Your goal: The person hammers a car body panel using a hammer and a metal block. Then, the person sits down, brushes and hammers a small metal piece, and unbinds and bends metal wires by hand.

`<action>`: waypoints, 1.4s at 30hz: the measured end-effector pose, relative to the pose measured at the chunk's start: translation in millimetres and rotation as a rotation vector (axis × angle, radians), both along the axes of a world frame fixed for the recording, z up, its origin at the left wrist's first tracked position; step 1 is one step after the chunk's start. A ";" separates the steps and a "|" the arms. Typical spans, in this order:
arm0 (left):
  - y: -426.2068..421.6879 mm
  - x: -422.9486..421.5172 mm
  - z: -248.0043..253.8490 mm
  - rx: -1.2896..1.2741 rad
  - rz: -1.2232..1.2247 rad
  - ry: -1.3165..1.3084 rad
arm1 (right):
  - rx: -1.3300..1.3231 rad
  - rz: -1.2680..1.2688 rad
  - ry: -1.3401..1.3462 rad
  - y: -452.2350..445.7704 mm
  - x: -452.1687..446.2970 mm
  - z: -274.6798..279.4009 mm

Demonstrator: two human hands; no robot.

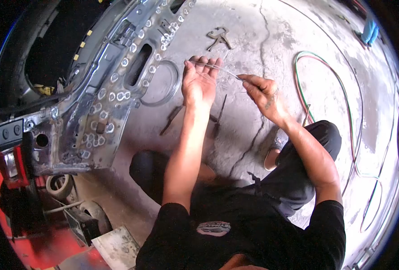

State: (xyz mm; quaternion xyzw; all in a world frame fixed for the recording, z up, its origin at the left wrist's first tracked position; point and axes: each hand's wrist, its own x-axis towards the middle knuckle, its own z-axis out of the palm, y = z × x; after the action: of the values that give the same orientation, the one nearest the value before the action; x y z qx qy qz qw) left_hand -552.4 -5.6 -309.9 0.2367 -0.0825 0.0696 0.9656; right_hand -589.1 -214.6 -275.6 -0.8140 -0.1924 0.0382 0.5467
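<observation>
My left hand (pixel 200 83) is raised palm up beside the car body panel (pixel 112 96), its fingers stretched and slightly apart. Across those fingers lies a thin metal wire (pixel 226 71). Its other end runs to my right hand (pixel 263 93), where the thumb and fingertips are closed in a pinch on it. Bare metal with many round weld spots covers the panel on the left. Behind my left hand, a coil of wire (pixel 178 83) rests on the floor near the panel's edge.
A clamp-like metal tool (pixel 219 38) lies on the cracked concrete floor. A thin pointed tool (pixel 222 112) is below my hands. Red and green hoses (pixel 343 85) loop at right. A roll of tape (pixel 59 186) sits lower left. Another person's blue-clad leg (pixel 370 31) shows top right.
</observation>
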 end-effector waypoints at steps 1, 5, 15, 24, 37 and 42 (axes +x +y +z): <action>-2.3 1.2 -0.6 -0.039 0.018 0.001 | 0.029 0.004 -0.029 1.8 1.8 -14.8; -9.6 2.6 7.6 -0.043 0.102 0.154 | 0.049 0.033 -0.052 4.3 -0.7 -22.4; -1.0 7.4 5.7 0.037 0.147 0.188 | -0.006 0.061 -0.013 9.9 -2.4 -18.2; 4.2 6.1 15.7 0.038 0.207 0.204 | 0.074 -0.010 -0.042 11.9 3.9 -30.6; 3.1 -29.4 60.8 1.672 0.405 -0.259 | -0.126 0.076 -0.173 0.4 14.0 -8.9; -4.7 -15.9 58.4 1.815 -0.421 -0.265 | -0.118 0.108 -0.162 -3.1 11.8 5.9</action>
State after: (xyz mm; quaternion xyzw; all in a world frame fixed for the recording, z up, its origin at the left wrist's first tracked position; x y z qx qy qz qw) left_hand -568.3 -10.3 -251.5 0.8692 -0.2555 -0.1709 0.3874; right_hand -577.3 -217.8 -269.8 -0.8337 -0.2771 0.0128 0.4775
